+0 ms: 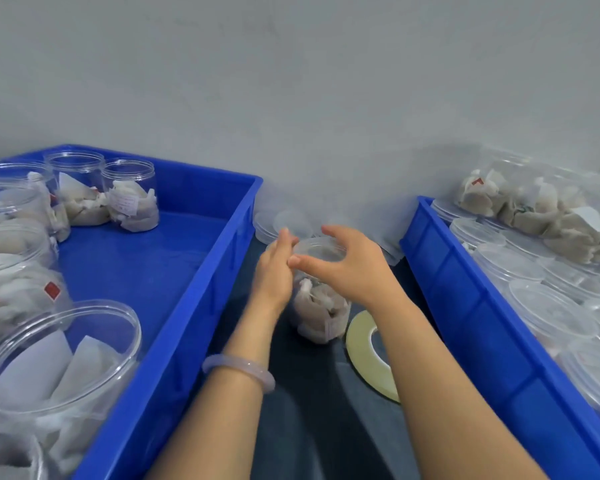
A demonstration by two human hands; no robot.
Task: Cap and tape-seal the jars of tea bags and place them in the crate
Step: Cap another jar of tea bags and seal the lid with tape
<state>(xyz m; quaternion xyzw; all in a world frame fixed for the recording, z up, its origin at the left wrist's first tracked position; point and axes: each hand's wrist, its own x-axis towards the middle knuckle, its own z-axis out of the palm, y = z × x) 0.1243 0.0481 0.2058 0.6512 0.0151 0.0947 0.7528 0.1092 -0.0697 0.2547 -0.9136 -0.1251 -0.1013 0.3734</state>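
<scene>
Clear plastic round jar of tea bags [321,313] stands upright on the dark tabletop [309,427], long axis straight up, in the gap between two crates. On its mouth sits the clear round lid [321,251], and the right hand [347,268] comes over from above: thumb and fingers curled round the lid's rim, a closed grip on it. Looks like the capping twist to me. The left hand [274,268] lies against the jar's left shoulder, fingers pointing up, but it is blurred; whether its grip wraps the jar I cannot tell. So the jar sits straight below the right hand and just right of the left.

The pale yellow roll of tape [359,341] lies flat beside the jar's base, under the right forearm, so the right hand is nearer for sealing. The big blue plastic crate [194,306] on the left, partly filled with jars, is closest to the left hand.
</scene>
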